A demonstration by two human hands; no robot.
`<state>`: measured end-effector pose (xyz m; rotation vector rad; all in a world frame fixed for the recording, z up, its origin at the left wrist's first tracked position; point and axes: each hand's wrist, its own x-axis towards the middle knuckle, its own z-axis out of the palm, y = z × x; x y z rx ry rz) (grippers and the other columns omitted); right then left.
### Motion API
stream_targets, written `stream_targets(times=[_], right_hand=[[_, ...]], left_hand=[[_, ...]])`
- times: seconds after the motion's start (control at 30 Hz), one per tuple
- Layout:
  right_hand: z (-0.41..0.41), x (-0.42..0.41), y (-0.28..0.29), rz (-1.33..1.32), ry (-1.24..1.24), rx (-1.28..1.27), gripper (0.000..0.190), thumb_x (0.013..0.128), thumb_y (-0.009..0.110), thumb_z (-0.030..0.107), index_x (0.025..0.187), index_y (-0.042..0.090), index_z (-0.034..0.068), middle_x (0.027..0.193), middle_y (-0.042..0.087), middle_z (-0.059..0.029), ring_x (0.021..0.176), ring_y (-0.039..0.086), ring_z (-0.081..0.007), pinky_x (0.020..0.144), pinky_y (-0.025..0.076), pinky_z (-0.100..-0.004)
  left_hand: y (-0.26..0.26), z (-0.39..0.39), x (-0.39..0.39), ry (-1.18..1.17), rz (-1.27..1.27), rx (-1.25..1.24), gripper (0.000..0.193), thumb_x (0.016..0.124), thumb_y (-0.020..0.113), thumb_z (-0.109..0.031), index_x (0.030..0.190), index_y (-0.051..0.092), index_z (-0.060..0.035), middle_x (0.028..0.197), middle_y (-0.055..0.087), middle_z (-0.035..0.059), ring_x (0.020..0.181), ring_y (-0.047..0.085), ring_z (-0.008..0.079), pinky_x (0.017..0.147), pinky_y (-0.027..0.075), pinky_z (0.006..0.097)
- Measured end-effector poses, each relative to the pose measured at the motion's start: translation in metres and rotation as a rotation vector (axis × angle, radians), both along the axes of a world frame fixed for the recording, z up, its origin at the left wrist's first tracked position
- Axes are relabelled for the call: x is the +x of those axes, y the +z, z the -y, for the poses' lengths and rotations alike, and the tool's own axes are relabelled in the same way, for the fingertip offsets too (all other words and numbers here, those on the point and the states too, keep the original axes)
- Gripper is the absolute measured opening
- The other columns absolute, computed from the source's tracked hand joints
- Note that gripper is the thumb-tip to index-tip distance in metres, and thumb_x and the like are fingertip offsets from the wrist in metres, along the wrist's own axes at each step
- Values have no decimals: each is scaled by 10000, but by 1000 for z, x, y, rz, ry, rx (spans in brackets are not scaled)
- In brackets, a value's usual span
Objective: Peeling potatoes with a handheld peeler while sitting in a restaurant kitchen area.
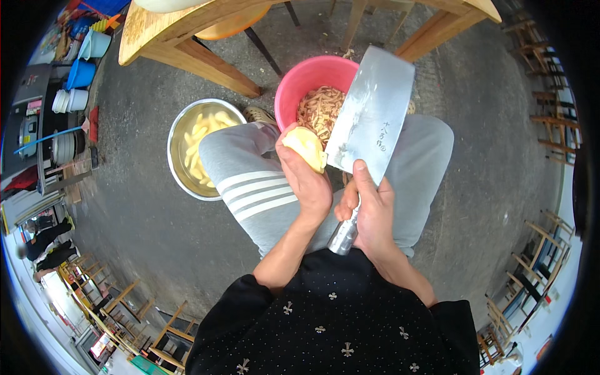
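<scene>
My left hand grips a peeled pale-yellow vegetable, perhaps a potato, over the near side of a pink plastic bucket. Brown and yellow peelings lie inside that bucket. In my right hand is a broad Chinese cleaver, held by its metal handle with the thumb at the blade's base. The blade points away from me and tilts right; its heel meets the vegetable's right edge, where a small flap stands out. Left of my knee, a steel basin holds several long peeled pieces in cloudy liquid.
A wooden table stands ahead, with an orange-seated stool beneath it. Along the left are blue buckets and a dark shelf unit. Wooden chairs line the right and lower left. People are far left.
</scene>
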<state>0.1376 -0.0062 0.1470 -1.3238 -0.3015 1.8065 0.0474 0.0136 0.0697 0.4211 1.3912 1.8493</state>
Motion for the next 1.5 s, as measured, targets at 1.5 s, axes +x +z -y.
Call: stream_targets(times=[1.5], right_hand=[[2, 1, -47, 864, 69, 1020, 149, 987, 729, 65, 1034, 737, -76, 866, 771, -192, 712, 776, -306, 614, 581, -364]], left_hand=[[2, 13, -1, -187, 481, -190, 732, 1126, 213, -650, 1449, 512, -65, 1295, 626, 93, 1175, 632, 211, 1014, 530, 372]])
